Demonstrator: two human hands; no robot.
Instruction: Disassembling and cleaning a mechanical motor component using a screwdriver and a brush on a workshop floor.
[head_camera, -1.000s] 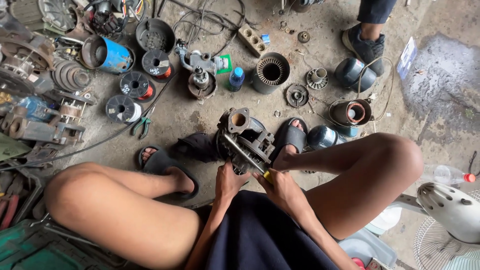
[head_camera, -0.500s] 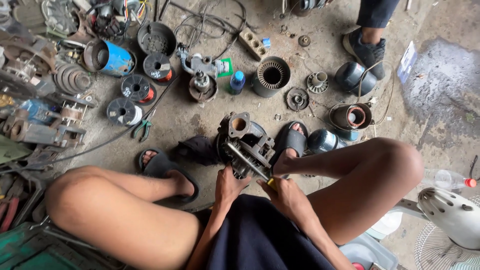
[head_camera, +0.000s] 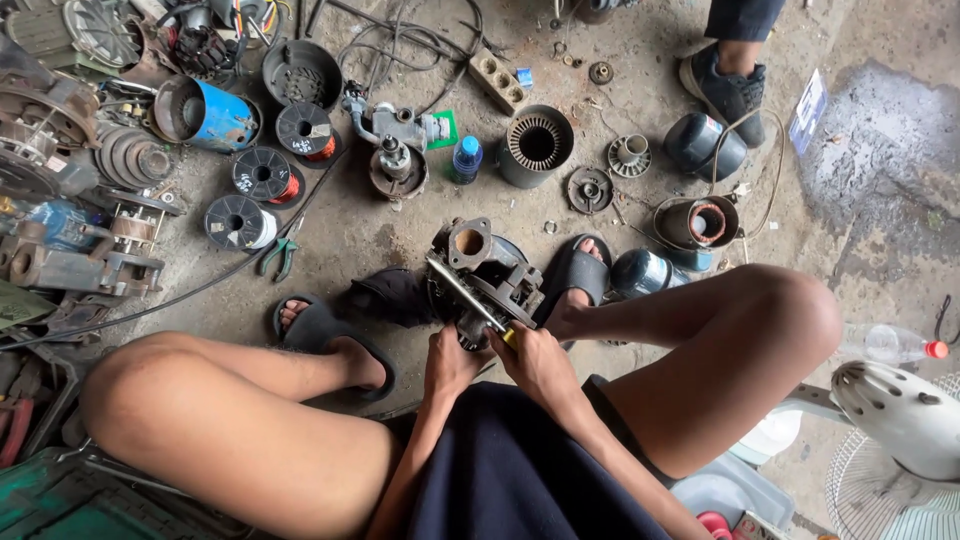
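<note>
1. Head view: the pump housing (head_camera: 483, 275) sits on the concrete floor (head_camera: 400, 230) between the two sandalled feet, hemmed in by the knees on both sides.
2. The right hand (head_camera: 540, 362) has its fingers clenched round a yellow-handled screwdriver (head_camera: 470, 297), whose shaft lies across the housing; the left hand (head_camera: 452, 362) grips the housing's near edge.
3. Open floor lies just beyond the housing, before the stator ring (head_camera: 536, 146) and wire spools (head_camera: 262, 175).
4. Since the earlier frame, both hands and the screwdriver have barely shifted.
</note>
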